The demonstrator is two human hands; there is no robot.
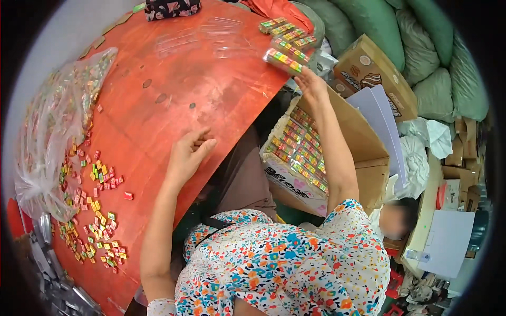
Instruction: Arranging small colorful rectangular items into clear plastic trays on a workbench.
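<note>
Red bench (226, 100) with green sacks (363, 23) beyond. A clear pack (282, 60) of coloured pieces is at the bench's far right edge, its long axis slanting from upper left to lower right; the right hand's (314, 88) grip holds the lower-right end, partly hiding it. Blur softens the pieces. The left hand's (188, 155) grip is loosely curled, thumb apart.
</note>
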